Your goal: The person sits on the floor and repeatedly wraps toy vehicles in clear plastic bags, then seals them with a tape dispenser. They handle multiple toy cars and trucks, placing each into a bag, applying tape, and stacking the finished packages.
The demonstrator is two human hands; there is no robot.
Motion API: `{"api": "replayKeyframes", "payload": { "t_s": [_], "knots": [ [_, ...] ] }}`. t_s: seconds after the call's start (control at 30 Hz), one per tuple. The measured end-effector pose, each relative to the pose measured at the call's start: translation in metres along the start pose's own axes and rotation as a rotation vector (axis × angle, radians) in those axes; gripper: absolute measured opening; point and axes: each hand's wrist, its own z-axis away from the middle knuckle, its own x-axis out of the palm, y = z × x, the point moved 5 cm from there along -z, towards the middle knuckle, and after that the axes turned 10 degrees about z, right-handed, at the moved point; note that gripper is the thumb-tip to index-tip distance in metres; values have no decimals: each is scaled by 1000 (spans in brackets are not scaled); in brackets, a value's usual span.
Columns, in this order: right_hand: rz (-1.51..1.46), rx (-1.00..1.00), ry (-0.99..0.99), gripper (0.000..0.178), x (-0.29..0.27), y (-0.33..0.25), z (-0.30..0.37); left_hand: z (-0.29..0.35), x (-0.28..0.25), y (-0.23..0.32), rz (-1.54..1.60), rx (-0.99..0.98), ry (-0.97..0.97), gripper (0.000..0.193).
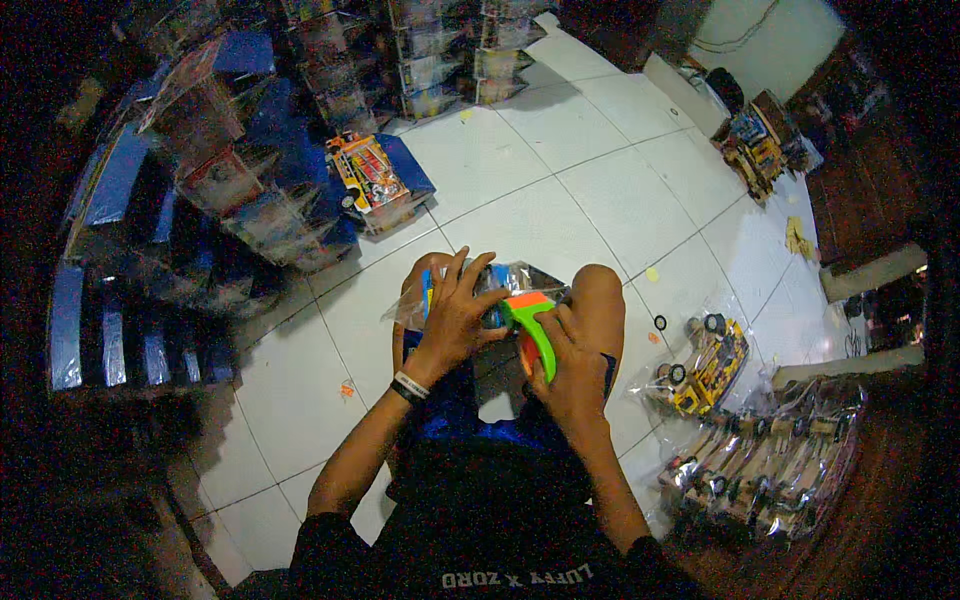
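A clear plastic-wrapped package with blue parts, looking like a toy vehicle, lies across my lap between my knees. My left hand holds it from above, fingers spread over the wrap and thumb pointing right. In my right hand is a green-and-orange hand tool with a curved handle; my fingers wrap round it. Its orange end meets the package beside my left thumb. What exactly the tool is cannot be made out, and my hand hides much of the package.
An orange toy truck in wrap stands ahead on the left, near stacked wrapped packages. To my right are a yellow toy truck, a loose black wheel and a plastic bag of wooden wheeled pieces. More toy trucks sit far right on the tiles.
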Motion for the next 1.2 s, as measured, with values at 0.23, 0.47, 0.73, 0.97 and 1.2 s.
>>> {"api": "replayKeyframes", "payload": {
  "t_s": [0.23, 0.47, 0.73, 0.97, 1.2],
  "knots": [
    [30, -3, -126, 45, -21, -9, -2, 5, 13, -10, -257, 144, -432, 83],
    [209, -107, -425, 49, -15, -10, -7, 9, 35, -1, -367, 319, -330, 55],
    [387, -329, -319, 33, -44, -12, -63, 33, 33, 14, -634, 498, -242, 54],
    [-113, 103, -116, 36, -88, 160, -31, 84, 91, 7, -1165, 497, -309, 67],
    [-51, 462, 450, 22, 39, 400, 129, 35, 72, 70, -438, 236, -181, 73]
  ]
}}
